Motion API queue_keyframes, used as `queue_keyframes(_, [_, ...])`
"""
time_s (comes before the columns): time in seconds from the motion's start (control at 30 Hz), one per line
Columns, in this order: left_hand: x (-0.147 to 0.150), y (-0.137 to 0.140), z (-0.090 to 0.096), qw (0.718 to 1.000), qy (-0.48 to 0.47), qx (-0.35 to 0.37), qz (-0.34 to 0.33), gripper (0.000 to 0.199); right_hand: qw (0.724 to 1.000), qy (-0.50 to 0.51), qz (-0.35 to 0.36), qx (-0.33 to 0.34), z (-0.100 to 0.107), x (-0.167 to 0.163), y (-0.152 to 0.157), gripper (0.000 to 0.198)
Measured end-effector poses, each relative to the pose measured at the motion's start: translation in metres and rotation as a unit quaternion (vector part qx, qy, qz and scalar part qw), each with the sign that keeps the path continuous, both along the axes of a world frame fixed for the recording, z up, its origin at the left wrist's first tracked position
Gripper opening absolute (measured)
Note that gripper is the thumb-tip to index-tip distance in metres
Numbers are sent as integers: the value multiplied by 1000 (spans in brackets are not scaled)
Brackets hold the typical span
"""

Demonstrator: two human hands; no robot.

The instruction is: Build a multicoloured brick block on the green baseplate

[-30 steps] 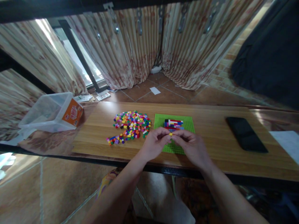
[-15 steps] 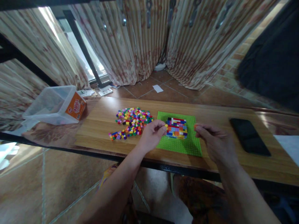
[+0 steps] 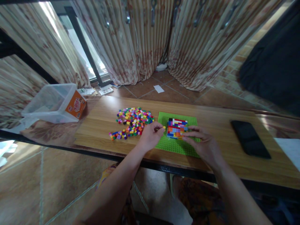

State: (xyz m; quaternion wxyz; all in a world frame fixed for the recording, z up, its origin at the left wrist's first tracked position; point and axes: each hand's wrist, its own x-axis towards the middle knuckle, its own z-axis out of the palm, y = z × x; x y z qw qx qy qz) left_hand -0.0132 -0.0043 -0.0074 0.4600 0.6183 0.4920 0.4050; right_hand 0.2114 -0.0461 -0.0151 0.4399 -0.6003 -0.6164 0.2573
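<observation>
A small yellow toy brick (image 3: 164,127) is pinched between the thumb and index finger of my left hand (image 3: 150,136), just left of a block of multi-coloured toy bricks (image 3: 174,127). That block stands on a green studded baseplate (image 3: 164,145). My right hand (image 3: 203,142) reaches over the baseplate from the right. Its thumb and index fingertips come together at the block's front right part, where a bit of orange brick shows, partly hidden by the fingers. The other fingers of this hand lie along the block's right side.
A pile of loose coloured bricks (image 3: 134,120) lies left of the baseplate on the wooden tabletop (image 3: 93,125). On the right lies a black phone (image 3: 250,139), with white paper (image 3: 288,150) beyond it. A clear plastic box (image 3: 53,103) stands at the far left.
My right hand has moved left, from beside the baseplate to the block, bringing the orange brick it pinched. My left hand has drawn slightly left with the yellow brick.
</observation>
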Motion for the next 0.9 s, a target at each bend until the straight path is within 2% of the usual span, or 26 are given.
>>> queue_keyframes(0.2, [-1, 1, -1, 1000, 9, 2, -6, 7, 1000, 5, -12, -11, -5, -3, 2, 27])
queue_keyframes(0.43, [-1, 1, 0, 999, 34, -13, -14, 9, 1000, 7, -6, 20, -6, -6, 3, 24])
queue_keyframes(0.7, [2, -3, 2, 997, 68, -10, -23, 14, 997, -49, -29, 60, -1, -29, 7, 17])
queue_keyframes(0.9, [0, -4, 4, 997, 73, -2, -21, 14, 996, -60, -31, 61, 0, -34, 8, 16])
